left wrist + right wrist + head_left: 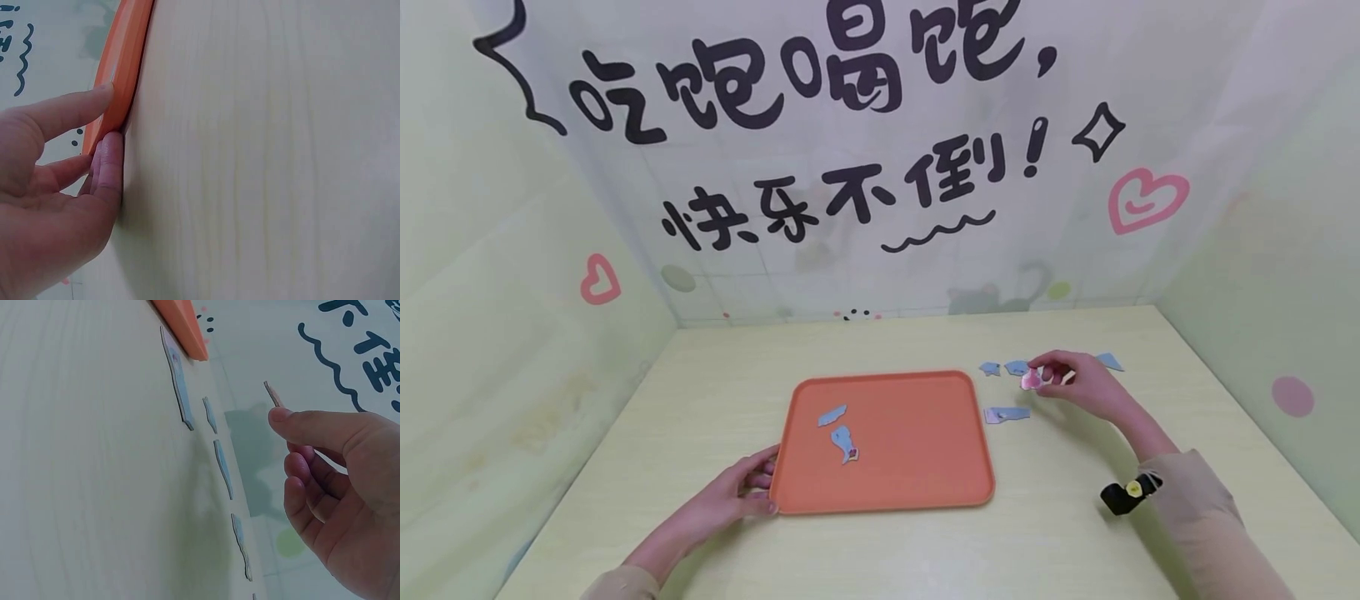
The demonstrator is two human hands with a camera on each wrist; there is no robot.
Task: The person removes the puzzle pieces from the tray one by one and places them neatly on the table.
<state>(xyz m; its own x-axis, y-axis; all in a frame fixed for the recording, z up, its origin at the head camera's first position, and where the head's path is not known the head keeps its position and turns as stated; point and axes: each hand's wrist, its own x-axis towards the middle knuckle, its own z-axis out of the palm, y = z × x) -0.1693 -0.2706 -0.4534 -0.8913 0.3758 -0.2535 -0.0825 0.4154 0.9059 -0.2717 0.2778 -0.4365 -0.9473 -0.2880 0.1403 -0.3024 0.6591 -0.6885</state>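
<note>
An orange tray (917, 442) lies on the table with two blue pieces on its left part, one (832, 416) above the other (844, 444). My left hand (737, 490) holds the tray's left edge near the front corner; in the left wrist view the thumb of the hand (56, 181) lies on the rim (119, 81), fingers beneath it. My right hand (1086, 383) pinches a small pink piece (1032, 379) between thumb and fingers, raised above the table; the right wrist view shows this piece (272, 394) edge-on at the fingertips of the hand (350, 481).
Right of the tray lie a long blue piece (1007, 414), a small one (990, 368) and another (1017, 367) beside the right hand. A blue triangular piece (1108, 362) lies beyond that hand. A printed cloth (850, 275) stands behind the table.
</note>
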